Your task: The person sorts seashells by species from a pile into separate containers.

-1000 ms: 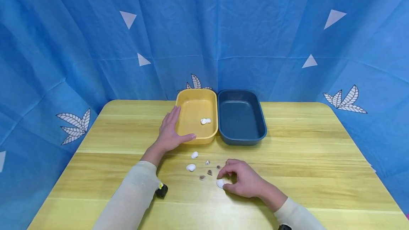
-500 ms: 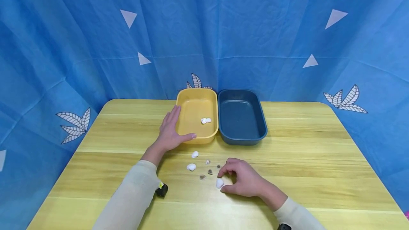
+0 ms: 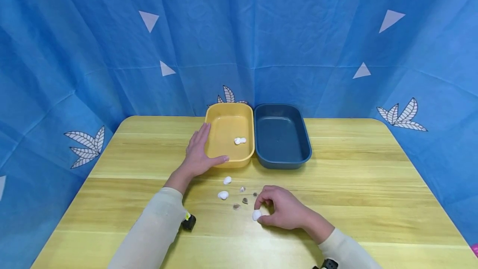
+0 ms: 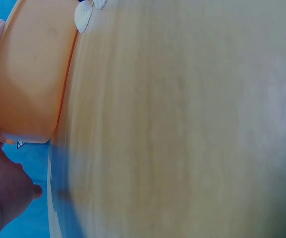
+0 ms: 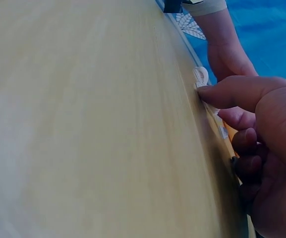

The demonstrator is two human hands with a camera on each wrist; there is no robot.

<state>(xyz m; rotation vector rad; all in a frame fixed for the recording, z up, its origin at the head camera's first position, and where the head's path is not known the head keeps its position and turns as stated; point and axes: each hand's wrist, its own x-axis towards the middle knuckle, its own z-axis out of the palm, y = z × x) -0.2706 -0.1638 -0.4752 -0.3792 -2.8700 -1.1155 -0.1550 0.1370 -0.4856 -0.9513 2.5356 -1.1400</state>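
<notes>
My left hand [image 3: 199,157] rests on the yellow tray [image 3: 210,148], its fingers straight along the left rim and its thumb on the front rim. My right hand [image 3: 284,209] pinches a white seashell [image 3: 256,215] between thumb and forefinger, low over the table. To the left of it lie two more white shells, a nearer one [image 3: 223,195] and a farther one [image 3: 227,180]. Several small brownish shells [image 3: 245,201] are scattered between them and my right hand. A white shell pair [image 3: 240,140] sits inside the yellow tray. In the right wrist view, the fingers partly hide the shells.
A dark blue tray [image 3: 284,165] stands directly right of the yellow one, at the back of the wooden table [image 3: 366,186]. Behind the table edge hangs a blue patterned curtain [image 3: 298,40]. Both sleeves carry small black devices, the left one [image 3: 189,222] near the wrist.
My right thumb and forefinger have loosened from the white shell and then closed on it again; the shell has turned slightly. My left hand has stayed on the yellow tray.
</notes>
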